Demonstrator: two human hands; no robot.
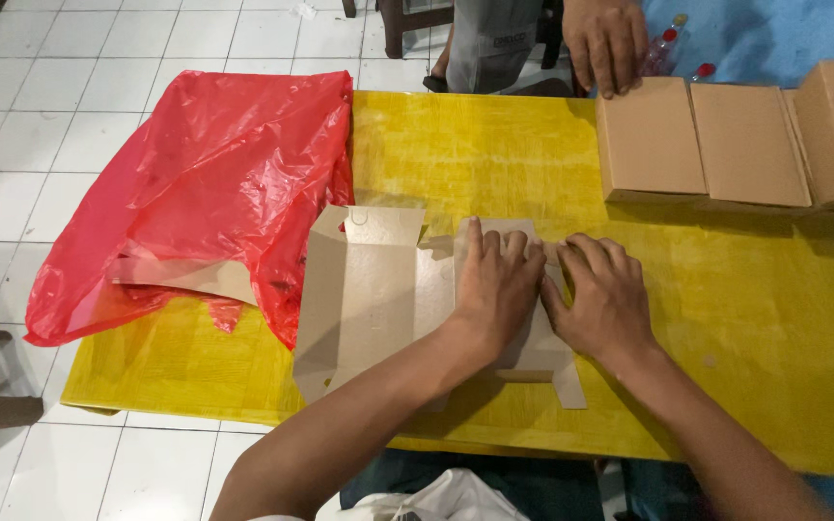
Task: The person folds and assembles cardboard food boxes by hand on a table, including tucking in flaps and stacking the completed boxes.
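We are pressing both hands flat on an unfolded cardboard box blank (378,294) that is lying near the middle of the yellow table (745,318). Our left hand (496,285) is resting palm down on the blank's right half, fingers together and pointing toward twelve o'clock; our right hand (605,299) is lying just beside it at three o'clock, fingers slightly spread over the blank's right flap. Neither hand is gripping anything — both are lying open and flat on the cardboard.

The blank's lower flaps are reaching close to the table's near edge at six o'clock, so little room is showing there. Toward three and four o'clock the yellow surface is running bare for a good stretch. At nine o'clock a crumpled red plastic bag (205,183) is covering the table's left end, hanging over that edge and touching the blank's left side.

The bag is lying open, and a flat piece of brown cardboard (185,275) is poking out of its mouth; what else is inside we cannot tell.

At one to two o'clock a row of folded brown boxes (745,140) is standing along the far edge, closed, well apart from our hands. Another person's hand (607,41) is resting on the leftmost box's far rim. Behind them small bottles with red caps (663,48) are lying on a blue cloth (774,34).
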